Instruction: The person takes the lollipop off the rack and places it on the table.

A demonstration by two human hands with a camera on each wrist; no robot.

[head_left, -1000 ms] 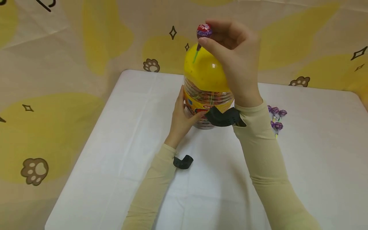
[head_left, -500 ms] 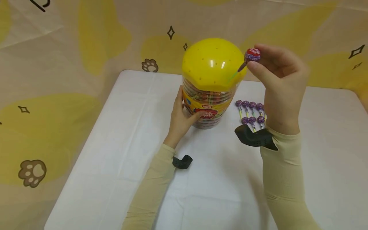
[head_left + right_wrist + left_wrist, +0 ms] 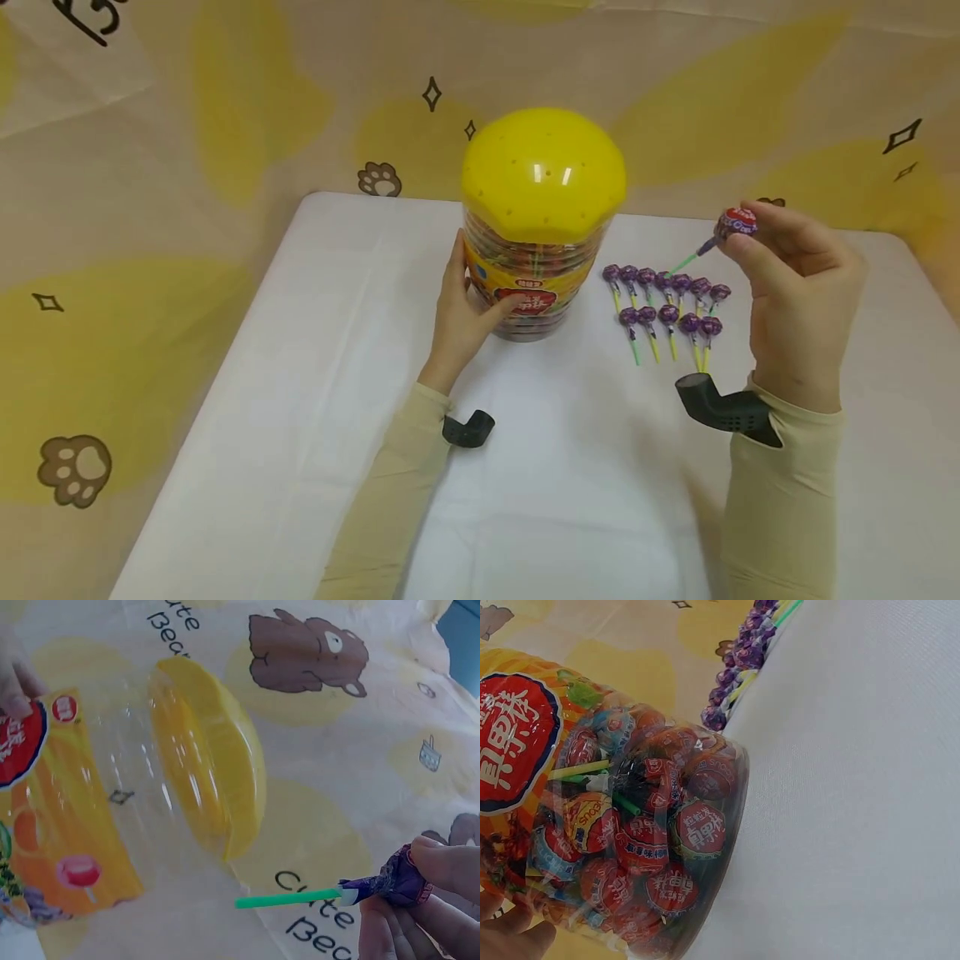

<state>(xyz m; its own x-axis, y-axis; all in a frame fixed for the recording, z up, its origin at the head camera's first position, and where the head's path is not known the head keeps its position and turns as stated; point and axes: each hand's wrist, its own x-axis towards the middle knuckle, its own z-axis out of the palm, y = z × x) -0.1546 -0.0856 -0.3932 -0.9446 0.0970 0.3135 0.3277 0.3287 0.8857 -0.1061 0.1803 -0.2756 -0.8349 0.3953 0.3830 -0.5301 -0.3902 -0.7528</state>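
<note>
A lollipop in a purple and red wrapper is pinched by its head between the thumb and fingers of my right hand; its green stick points left. My left hand holds the side of a big clear candy jar, its thumb across the red label. The jar has a domed yellow lid. Wrapped lollipops show through its lower wall in the left wrist view. Two rows of purple lollipops lie on the table just right of the jar, below and left of my right hand.
A white-covered table carries everything. Behind it hangs a cream and yellow cloth with paw and star prints. Black camera mounts stick out from both sleeves, at the left wrist and the right wrist.
My right hand has moved with the lollipop from in front of the yellow lid, right and down, to beside the rows. My left hand stays on the jar.
</note>
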